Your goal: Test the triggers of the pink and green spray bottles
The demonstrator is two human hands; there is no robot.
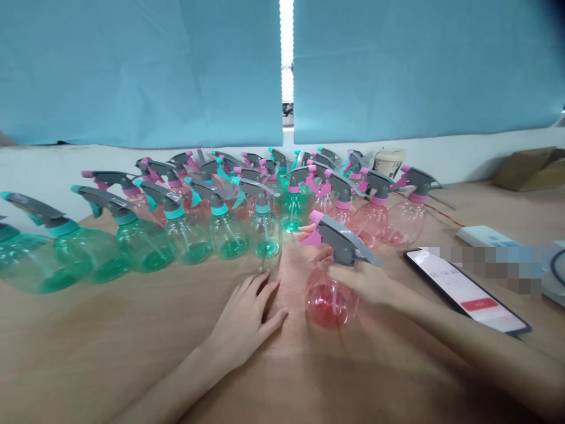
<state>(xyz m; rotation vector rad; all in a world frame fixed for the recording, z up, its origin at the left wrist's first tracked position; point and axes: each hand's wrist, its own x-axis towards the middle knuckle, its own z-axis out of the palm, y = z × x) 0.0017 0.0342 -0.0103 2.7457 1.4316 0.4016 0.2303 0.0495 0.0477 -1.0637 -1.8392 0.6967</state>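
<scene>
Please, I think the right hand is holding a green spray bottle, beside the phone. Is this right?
Not quite: the spray bottle in the right hand is pink, not green, as the head view shows. It is beside the phone, as you say.

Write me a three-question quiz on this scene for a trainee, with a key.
1. Which hand grips the pink spray bottle?
2. True or false: the left hand rests on the table with its fingers spread.
3. What lies screen up on the table, to the right of the held bottle?

Key:
1. The right hand.
2. True.
3. A smartphone.
</scene>
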